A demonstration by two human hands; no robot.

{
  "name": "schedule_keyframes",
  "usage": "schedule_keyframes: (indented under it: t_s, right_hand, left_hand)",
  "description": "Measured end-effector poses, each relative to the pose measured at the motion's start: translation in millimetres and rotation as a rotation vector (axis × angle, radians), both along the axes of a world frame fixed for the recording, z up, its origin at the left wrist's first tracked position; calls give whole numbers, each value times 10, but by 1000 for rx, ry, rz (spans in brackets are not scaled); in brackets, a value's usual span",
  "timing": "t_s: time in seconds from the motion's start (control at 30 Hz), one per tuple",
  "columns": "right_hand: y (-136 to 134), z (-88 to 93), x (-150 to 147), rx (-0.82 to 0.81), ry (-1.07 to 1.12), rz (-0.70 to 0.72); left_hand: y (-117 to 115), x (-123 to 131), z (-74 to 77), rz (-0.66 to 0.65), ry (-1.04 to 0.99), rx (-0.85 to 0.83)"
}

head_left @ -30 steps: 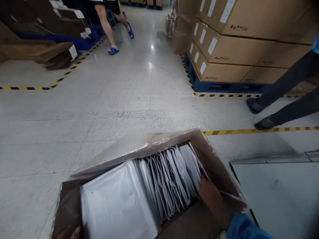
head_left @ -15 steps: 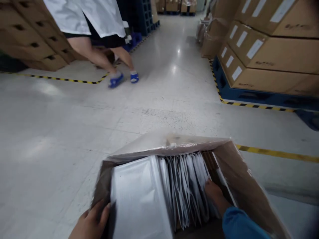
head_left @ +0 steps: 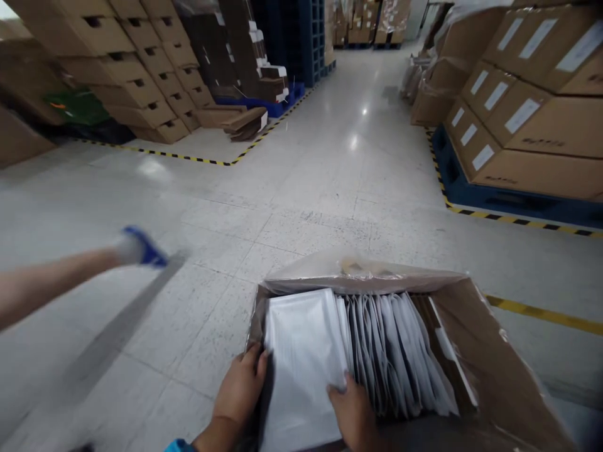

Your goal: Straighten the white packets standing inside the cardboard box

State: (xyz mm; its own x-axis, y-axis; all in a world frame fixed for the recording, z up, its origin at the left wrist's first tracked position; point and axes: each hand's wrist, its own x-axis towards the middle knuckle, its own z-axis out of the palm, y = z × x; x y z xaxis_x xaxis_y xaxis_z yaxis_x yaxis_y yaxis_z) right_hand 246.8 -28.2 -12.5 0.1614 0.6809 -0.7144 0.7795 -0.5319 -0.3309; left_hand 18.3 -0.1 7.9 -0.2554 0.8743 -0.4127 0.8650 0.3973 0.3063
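A person stands over an open box of brown corrugated cardboard [head_left: 490, 370], lined with thin clear plastic [head_left: 358, 267], and it holds many white flat packets standing on edge in a row [head_left: 391, 351]. The largest one, a wide white flat packet [head_left: 301, 370], lies at the left end of this row, tilted toward the person. The left hand [head_left: 242, 389] is at the packet's left edge, with the fingers pressed together and curled, and it seems to pinch this edge. The right hand [head_left: 351, 417] is on the lower right part of the packet, fingers close together; I cannot tell if its thumb pinches from behind (this part is hidden). A blue sleeve cuff [head_left: 178, 446] shows at the left wrist.

On the left, the bare leg of another person [head_left: 47, 285] is blurred, with a blue sandal [head_left: 144, 248]. Stacked brown cartons with white labels [head_left: 532, 119] stand on a blue pallet [head_left: 455, 166] on the right, beside a black-and-yellow floor tape [head_left: 513, 218].
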Motion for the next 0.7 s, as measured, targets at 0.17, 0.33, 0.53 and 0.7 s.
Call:
schedule_keyframes:
  t_s: [0.17,0.33,0.53,0.7]
  right_hand:
    - [5,39,84,-21,-12,52]
    - [-88,431,-40,-71,21,61]
    - [-246,667,-185,135,191,-93]
    - [-128,549,-287,-37,500,-468]
  left_hand:
    - [12,15,37,0,-34,1]
    - [1,11,-4,-9,-36,19]
    - [6,24,19,-13,-32,25]
    - [13,21,40,-30,-30,39]
